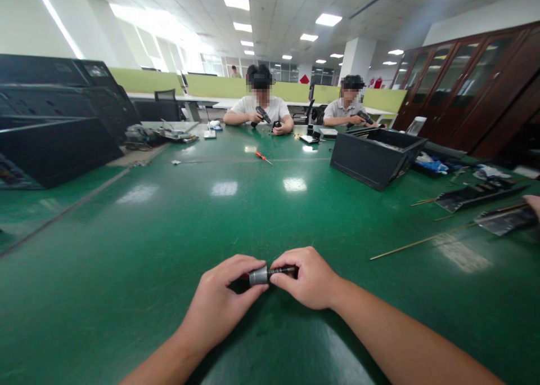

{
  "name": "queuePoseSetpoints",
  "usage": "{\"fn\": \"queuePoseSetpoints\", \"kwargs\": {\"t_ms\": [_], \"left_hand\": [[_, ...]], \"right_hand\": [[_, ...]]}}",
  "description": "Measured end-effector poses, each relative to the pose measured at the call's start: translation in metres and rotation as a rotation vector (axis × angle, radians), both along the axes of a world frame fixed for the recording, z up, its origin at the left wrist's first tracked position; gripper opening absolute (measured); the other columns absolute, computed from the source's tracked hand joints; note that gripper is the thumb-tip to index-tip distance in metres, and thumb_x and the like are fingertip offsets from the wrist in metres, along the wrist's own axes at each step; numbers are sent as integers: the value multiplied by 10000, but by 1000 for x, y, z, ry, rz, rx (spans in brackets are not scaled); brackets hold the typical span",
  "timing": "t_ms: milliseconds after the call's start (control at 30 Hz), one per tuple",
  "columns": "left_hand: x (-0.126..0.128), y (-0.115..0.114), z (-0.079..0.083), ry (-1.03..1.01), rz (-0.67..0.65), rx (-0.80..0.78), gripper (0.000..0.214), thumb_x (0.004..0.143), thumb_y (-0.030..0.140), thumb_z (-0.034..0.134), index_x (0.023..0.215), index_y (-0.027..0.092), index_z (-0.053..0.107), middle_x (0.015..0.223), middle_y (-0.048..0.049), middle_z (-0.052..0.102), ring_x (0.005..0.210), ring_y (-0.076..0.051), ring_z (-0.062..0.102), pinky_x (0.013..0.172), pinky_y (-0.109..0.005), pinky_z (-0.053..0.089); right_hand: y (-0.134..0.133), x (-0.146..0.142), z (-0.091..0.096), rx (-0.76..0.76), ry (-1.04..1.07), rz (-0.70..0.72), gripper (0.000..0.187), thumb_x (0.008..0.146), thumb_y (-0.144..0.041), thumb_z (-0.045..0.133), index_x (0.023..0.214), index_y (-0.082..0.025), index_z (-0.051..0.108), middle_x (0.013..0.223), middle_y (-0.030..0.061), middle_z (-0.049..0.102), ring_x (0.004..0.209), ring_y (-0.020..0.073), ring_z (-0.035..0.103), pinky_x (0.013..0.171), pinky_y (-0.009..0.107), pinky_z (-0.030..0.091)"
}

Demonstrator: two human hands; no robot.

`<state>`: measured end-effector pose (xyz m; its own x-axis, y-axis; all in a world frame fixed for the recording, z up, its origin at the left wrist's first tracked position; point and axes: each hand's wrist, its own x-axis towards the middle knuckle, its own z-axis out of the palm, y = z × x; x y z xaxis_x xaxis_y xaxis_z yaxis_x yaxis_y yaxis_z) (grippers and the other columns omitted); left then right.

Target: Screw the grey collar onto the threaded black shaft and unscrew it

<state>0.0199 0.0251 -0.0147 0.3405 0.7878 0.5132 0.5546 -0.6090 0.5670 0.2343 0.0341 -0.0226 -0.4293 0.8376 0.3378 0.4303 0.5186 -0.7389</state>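
Note:
My left hand (228, 295) is closed around a short silver metal cylinder (258, 276), thumb below and fingers above. From the cylinder's right end a dark ridged shaft (279, 271) runs into my right hand (310, 278). The thumb and fingertips of that hand pinch the shaft, and its far end is partly hidden in the palm. Both hands are close together, low over the green tabletop (177, 233). Whether the cylinder and shaft are one piece, I cannot tell.
An orange-handled screwdriver (262, 157) lies farther off. A black bin (367, 157) stands right, near thin brass-coloured rods (422, 241) and dark trays (476, 193). Dark crates (54, 148) fill the left. Two people (264, 109) opposite hold power drills. Someone's hand (534, 203) shows at right.

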Motion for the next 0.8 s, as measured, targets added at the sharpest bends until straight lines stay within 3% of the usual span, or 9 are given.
{"fn": "queuePoseSetpoints", "kwargs": {"t_ms": [800], "left_hand": [[-1,-1,1,6,15,40,178,784,236,752,960,252,775,915,-21,767,801,-172,729,740,-251,597]], "right_hand": [[-1,-2,0,15,25,-24,98,840,-259,708,853,-194,781,757,13,728,668,136,630,637,236,438]]}}
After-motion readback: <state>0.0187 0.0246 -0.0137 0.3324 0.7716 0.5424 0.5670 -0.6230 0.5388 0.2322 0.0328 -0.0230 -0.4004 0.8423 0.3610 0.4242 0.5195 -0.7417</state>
